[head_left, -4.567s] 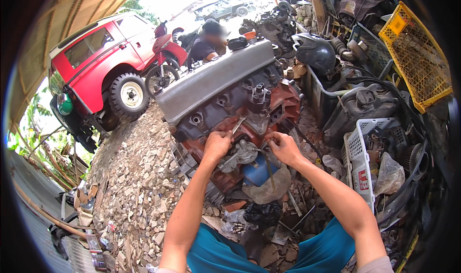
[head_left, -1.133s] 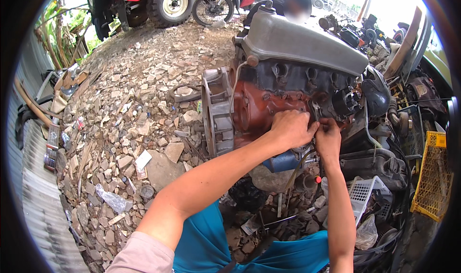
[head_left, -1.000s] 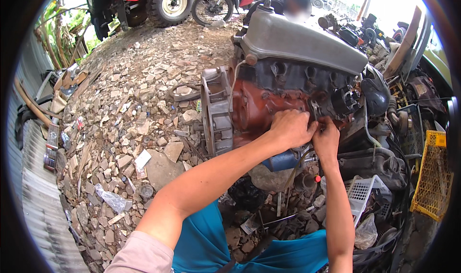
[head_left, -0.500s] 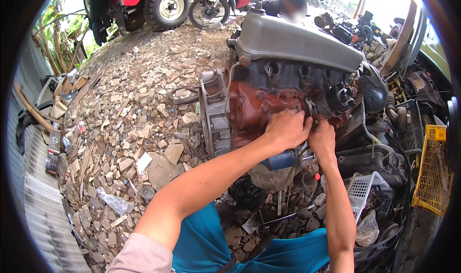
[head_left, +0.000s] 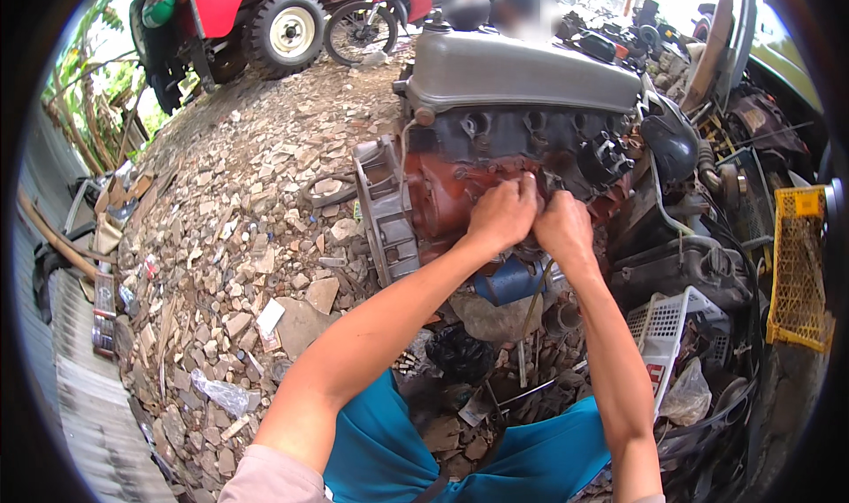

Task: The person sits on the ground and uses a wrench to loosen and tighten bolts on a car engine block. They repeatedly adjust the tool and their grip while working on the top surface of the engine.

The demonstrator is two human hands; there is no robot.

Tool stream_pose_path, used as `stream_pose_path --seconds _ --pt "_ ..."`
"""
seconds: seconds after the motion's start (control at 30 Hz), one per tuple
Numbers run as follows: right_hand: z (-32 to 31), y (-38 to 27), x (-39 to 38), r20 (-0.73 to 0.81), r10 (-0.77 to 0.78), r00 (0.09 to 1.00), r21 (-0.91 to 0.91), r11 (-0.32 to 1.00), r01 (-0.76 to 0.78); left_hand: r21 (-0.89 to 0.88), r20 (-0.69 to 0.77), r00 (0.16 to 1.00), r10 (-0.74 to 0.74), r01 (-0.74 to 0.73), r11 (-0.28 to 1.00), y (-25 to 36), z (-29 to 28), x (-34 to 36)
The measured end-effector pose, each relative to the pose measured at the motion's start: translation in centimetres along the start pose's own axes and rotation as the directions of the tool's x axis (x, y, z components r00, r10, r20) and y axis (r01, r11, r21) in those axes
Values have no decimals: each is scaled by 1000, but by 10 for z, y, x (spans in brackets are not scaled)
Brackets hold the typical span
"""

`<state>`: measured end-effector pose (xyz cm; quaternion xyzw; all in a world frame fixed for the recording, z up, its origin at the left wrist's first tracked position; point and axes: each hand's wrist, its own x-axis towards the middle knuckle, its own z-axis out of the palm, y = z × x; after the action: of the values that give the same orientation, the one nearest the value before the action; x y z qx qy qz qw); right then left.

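Note:
A car engine (head_left: 442, 193) stands before me on the rubble, with a red-brown block and a long grey valve cover (head_left: 522, 71). My left hand (head_left: 504, 213) rests against the block's side, its fingers curled together. Close beside it is my right hand (head_left: 563, 227), also closed, thumb side toward the left one. Both sets of fingertips meet at a small dark part on the block, which they mostly hide. Below the hands hangs a blue cylindrical filter (head_left: 508, 282). A black distributor (head_left: 604, 158) sits up and to the right of my right hand.
Broken stones cover the ground. To the right are a white plastic basket (head_left: 663, 335), a yellow crate (head_left: 796, 264) and a black tank-like part (head_left: 681, 277). A black plastic bag (head_left: 460, 353) lies below the engine. Farther back stand a red vehicle (head_left: 256, 3) and a motorcycle (head_left: 361, 32).
The whole view has shifted, so the engine appears farther left. Both hands stay at the same spot on the block; my right hand has turned slightly, its knuckles now higher.

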<state>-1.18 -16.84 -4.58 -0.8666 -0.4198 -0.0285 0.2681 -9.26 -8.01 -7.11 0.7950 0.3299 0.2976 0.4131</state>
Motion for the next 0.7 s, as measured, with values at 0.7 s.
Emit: stream_pose_path --seconds 0.7 --pt "9 79 -15 -166 27 986 472 880 56 62 47 998 36 -39 997 1 1 -2"
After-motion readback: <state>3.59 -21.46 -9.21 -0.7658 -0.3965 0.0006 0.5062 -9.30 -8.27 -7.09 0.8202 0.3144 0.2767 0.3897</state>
